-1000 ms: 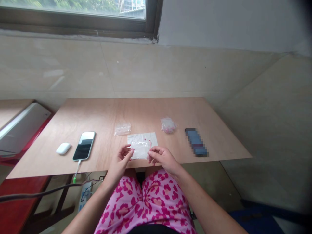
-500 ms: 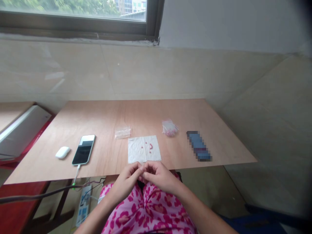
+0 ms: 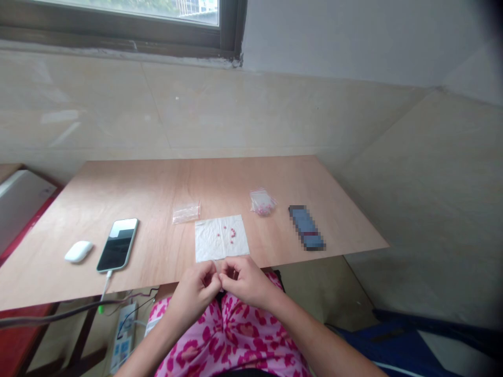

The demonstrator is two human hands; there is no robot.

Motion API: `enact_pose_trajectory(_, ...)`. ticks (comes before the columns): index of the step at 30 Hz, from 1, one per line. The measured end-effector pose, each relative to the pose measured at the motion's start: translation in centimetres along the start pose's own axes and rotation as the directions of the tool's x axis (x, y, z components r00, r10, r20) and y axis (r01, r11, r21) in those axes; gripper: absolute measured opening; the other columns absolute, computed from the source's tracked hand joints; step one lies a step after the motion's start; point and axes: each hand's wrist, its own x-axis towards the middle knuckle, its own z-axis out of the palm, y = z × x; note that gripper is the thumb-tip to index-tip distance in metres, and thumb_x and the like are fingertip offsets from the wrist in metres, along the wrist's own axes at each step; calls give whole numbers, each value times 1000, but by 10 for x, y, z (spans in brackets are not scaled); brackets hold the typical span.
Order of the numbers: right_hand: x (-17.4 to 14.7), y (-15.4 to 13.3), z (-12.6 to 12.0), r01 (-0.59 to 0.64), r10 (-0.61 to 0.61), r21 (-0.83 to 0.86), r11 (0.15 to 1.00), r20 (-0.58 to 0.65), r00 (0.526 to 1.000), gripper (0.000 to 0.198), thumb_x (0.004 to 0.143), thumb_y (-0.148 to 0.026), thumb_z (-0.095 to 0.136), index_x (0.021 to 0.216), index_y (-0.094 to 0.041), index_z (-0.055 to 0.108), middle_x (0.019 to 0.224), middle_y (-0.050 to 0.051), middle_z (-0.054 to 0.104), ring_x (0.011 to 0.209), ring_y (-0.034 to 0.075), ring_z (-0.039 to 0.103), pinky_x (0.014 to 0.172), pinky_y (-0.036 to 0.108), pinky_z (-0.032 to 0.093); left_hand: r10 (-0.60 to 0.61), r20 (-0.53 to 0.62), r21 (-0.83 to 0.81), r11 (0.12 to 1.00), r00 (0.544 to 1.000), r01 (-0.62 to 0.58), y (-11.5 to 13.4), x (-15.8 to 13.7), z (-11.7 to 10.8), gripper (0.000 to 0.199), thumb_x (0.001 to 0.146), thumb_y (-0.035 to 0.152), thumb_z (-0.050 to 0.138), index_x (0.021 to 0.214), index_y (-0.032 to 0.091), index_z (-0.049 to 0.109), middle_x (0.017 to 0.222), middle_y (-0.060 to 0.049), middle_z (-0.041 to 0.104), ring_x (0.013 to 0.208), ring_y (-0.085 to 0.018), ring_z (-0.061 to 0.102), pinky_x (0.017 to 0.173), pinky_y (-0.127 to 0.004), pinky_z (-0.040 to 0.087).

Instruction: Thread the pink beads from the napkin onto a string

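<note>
My left hand [image 3: 198, 285] and my right hand [image 3: 245, 280] meet at the table's front edge, above my lap. Thumb and fingertips are pinched together on each, the two pinches touching. Whatever they hold is too small or hidden to make out. Just beyond them a white tissue [image 3: 206, 246] lies flat, with several small pink beads [image 3: 232, 233] scattered on it. Behind the tissue, to the left, is a clear zip bag [image 3: 186, 213] that looks flat. To the right sits another clear zip bag [image 3: 262, 203] with pink pieces in its bottom.
On the wooden table [image 3: 157, 178], a phone [image 3: 118, 245] with a charging cable [image 3: 106, 285] and a white earbud case [image 3: 78, 252] lie left. A dark, pixelated phone-like object [image 3: 307, 228] lies right. Below the table at left is a power strip [image 3: 123, 335].
The view has turned a little to the right, so the table's things appear shifted left. My fingertips have changed their pinch slightly; both hands remain together.
</note>
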Motion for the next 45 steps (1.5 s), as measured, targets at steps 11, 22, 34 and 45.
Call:
enact_pose_trajectory(11,1,-2,1,106,-146,-342,934,-95,985,9,86,-15,62,80,-20,58,74,-2,64,66,13,57,63,23,38,2,-82,216,976,997,16,-11,-2,4,25,84,31,51,62,21,52,60,-1,55,60,-19,52,60,-28,32)
enact_pose_trajectory(22,-6,-3,3,216,-206,-505,836,75,976,25,94,-9,54,100,-21,75,103,7,75,93,21,68,85,29,50,98,-1,258,962,995,-94,-9,-5,7,26,90,21,48,64,20,53,67,-3,61,68,-21,59,64,-29,37)
enact_pose_trajectory(34,-2,-13,-13,191,-173,-237,952,96,980,20,89,-11,60,74,-20,69,71,-2,66,66,14,58,65,24,39,288,196,268,904,937,-334,-13,1,-12,47,90,33,73,133,25,58,127,-12,67,117,-30,64,102,-45,51)
enact_pose_trajectory(45,-5,-5,-18,136,-114,-392,910,80,990,23,83,-21,80,106,-25,78,101,2,70,79,16,62,75,26,46,250,211,239,924,945,-297,-23,3,-10,48,85,22,71,131,25,59,120,-10,68,110,-30,65,94,-41,52)
